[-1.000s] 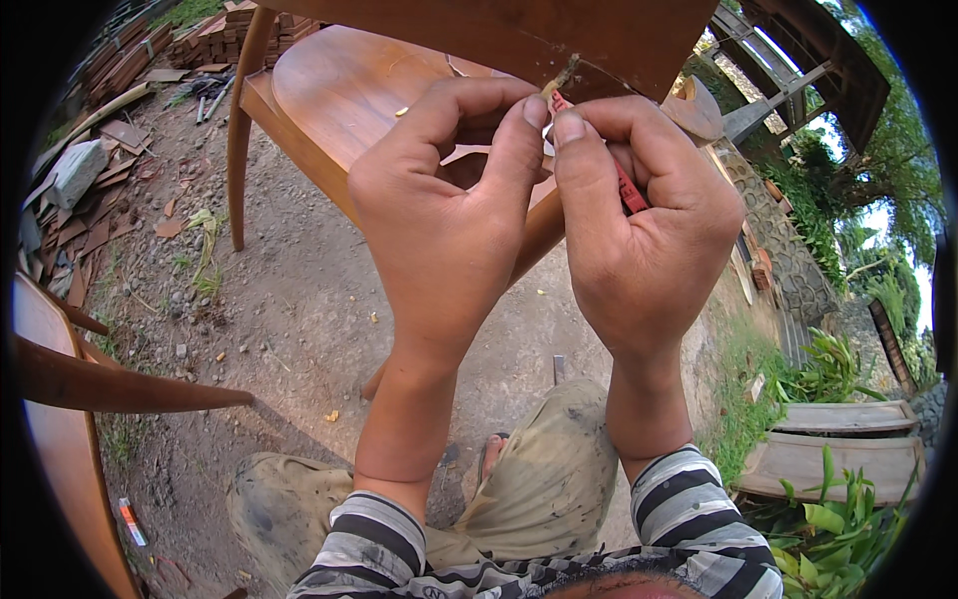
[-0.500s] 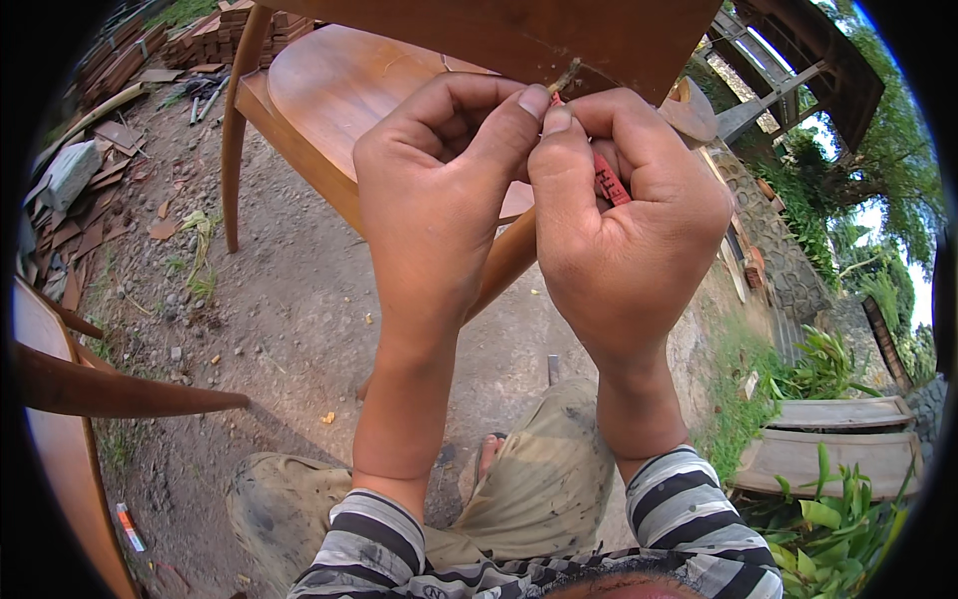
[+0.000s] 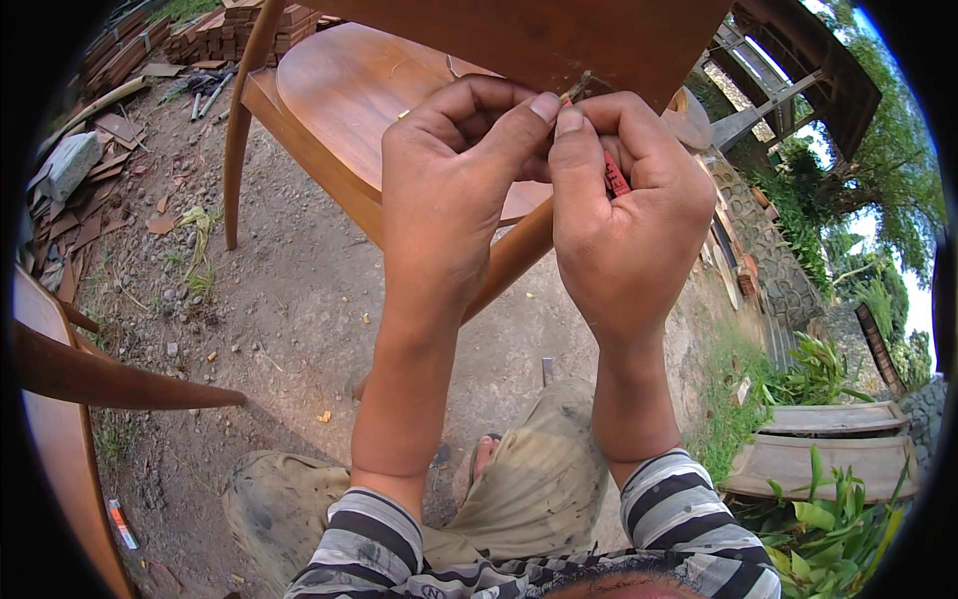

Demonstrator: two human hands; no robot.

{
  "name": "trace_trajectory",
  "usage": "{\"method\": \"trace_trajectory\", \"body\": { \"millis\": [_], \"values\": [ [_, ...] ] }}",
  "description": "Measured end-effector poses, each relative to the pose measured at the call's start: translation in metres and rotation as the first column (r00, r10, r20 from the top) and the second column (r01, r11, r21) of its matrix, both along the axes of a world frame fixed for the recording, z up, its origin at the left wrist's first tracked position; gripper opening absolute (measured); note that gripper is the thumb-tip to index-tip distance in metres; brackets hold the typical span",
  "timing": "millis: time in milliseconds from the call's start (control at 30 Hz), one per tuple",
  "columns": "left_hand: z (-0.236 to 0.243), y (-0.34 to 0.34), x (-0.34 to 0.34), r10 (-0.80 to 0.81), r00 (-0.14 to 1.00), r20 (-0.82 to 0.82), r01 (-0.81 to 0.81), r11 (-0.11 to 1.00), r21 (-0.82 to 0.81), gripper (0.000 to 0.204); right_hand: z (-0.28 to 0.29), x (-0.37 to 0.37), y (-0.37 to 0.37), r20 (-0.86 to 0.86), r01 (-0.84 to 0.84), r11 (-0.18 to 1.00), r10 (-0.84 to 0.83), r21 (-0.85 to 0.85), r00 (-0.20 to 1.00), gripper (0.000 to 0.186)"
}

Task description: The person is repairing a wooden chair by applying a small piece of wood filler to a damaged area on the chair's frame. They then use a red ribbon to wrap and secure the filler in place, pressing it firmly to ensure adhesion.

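A slim red piece with dark markings (image 3: 616, 180) runs through my closed right hand (image 3: 634, 215); its body shows between the thumb and the curled fingers. My left hand (image 3: 444, 185) is closed too, thumb and forefinger pinching at the thin reddish tip of that piece, right beside my right thumb. Both sets of fingertips almost touch the brown wooden panel of a chair (image 3: 479, 30). Just past the fingertips, that panel has a small pale, rough patch (image 3: 586, 82). What the curled fingers of my left hand cover is hidden.
The chair's wooden seat (image 3: 349, 95) lies behind my left hand. Another wooden chair's leg (image 3: 130, 384) juts in at the left. An orange and white tube (image 3: 123, 524) lies on the dirt ground. Stacked bricks (image 3: 235, 35) are far left, plants (image 3: 833, 519) at right.
Both hands have shifted slightly in the picture, the left one rightward. The red piece has turned a little and shows less. Both hands keep their pinch close to the panel.
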State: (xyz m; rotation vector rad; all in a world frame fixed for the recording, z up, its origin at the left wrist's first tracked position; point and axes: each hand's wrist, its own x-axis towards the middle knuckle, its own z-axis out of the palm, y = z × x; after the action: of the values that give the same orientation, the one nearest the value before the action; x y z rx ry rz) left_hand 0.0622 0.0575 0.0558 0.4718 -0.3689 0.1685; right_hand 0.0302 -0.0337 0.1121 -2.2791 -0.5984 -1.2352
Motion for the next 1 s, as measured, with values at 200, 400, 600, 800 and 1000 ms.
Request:
{"method": "trace_trajectory", "body": {
  "millis": [200,400,600,800,1000],
  "values": [
    [-0.001,0.002,0.000,-0.002,1.000,0.001,0.002,1.000,0.028,0.018,-0.004,-0.019,0.005,-0.037,-0.014,1.000,0.015,0.025,0.999,0.008],
    [-0.001,0.002,0.000,0.016,1.000,0.011,-0.017,0.999,0.038,0.016,0.000,-0.014,0.003,-0.037,-0.012,0.999,0.011,-0.033,0.999,0.008],
    [-0.001,0.002,0.001,0.019,1.000,0.022,-0.020,0.999,0.029,0.016,0.002,-0.011,0.001,-0.022,-0.004,0.999,0.003,-0.038,1.000,0.007],
    [-0.004,0.002,0.003,0.035,0.999,0.025,-0.037,0.998,0.050,0.017,-0.001,-0.010,0.004,0.005,0.029,0.999,-0.029,-0.016,1.000,0.008],
    [-0.006,-0.002,0.004,-0.033,0.998,0.051,0.034,0.999,-0.028,0.017,-0.002,-0.009,0.006,0.003,0.060,0.998,-0.060,-0.011,0.998,0.011]
  ]
}}
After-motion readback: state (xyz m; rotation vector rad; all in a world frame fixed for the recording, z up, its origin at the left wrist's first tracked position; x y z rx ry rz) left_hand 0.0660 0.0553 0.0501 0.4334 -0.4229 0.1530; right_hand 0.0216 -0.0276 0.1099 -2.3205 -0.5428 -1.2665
